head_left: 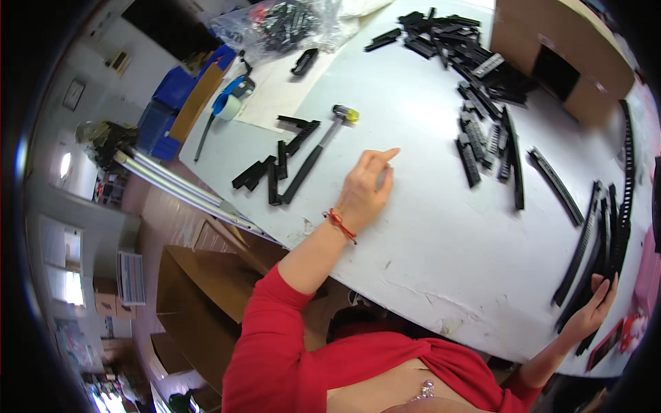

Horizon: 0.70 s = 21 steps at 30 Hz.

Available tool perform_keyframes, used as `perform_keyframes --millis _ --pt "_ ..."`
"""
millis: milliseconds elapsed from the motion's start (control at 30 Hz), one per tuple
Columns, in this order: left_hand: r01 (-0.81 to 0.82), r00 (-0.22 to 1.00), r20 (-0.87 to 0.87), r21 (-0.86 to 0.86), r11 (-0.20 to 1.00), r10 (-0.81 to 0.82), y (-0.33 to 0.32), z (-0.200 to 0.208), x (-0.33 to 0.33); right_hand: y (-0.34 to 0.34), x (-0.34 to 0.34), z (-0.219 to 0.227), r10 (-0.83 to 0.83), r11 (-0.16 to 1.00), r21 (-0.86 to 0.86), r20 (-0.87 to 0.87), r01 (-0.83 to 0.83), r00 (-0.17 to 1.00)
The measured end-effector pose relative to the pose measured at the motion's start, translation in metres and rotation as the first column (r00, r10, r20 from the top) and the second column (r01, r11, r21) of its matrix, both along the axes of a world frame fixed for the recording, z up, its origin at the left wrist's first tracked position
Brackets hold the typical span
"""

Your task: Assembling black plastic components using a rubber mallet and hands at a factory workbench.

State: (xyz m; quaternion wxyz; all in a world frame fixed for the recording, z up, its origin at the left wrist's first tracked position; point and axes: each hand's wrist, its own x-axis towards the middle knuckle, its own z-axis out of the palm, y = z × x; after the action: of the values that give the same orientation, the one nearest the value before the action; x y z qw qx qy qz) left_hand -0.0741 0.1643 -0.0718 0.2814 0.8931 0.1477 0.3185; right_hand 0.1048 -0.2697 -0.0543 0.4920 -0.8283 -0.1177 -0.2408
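Note:
My left hand (365, 184) is over the white table with nothing in it, its index finger stretched out and its thumb apart. Left of it lie a hammer (313, 160) with a dark handle and yellow-tipped head, and several short black plastic pieces (256, 172). At the table's right side my right hand (591, 313) is closed around the lower part of a bunch of long black slotted strips (606, 234). Its fingers partly cover the strips, so how many it holds is hidden. Another long black strip (556, 186) lies apart, further left.
Short black slotted pieces (490, 141) lie mid-right, below a heap of black parts (451, 38). A cardboard box (585, 76) stands at the far right. A bag of parts (286, 27) and a cup (226, 107) are at the far left. Open cartons (200, 289) stand beside the table.

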Motion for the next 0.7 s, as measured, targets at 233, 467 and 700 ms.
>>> perform_keyframes --millis 233,467,700 --pt "0.076 0.984 -0.170 0.122 0.990 -0.055 0.008 -0.009 0.022 -0.092 0.018 -0.011 -0.402 0.894 -0.133 0.190 0.429 0.896" --pt "0.046 0.985 -0.171 0.117 0.992 -0.025 0.009 -0.012 0.021 -0.076 -0.012 -0.001 -0.483 0.791 -0.341 0.161 0.508 0.861" --pt "0.065 0.985 -0.169 0.201 0.977 -0.031 0.005 -0.016 0.016 -0.094 -0.019 -0.006 -0.510 0.738 -0.404 0.189 0.540 0.839"
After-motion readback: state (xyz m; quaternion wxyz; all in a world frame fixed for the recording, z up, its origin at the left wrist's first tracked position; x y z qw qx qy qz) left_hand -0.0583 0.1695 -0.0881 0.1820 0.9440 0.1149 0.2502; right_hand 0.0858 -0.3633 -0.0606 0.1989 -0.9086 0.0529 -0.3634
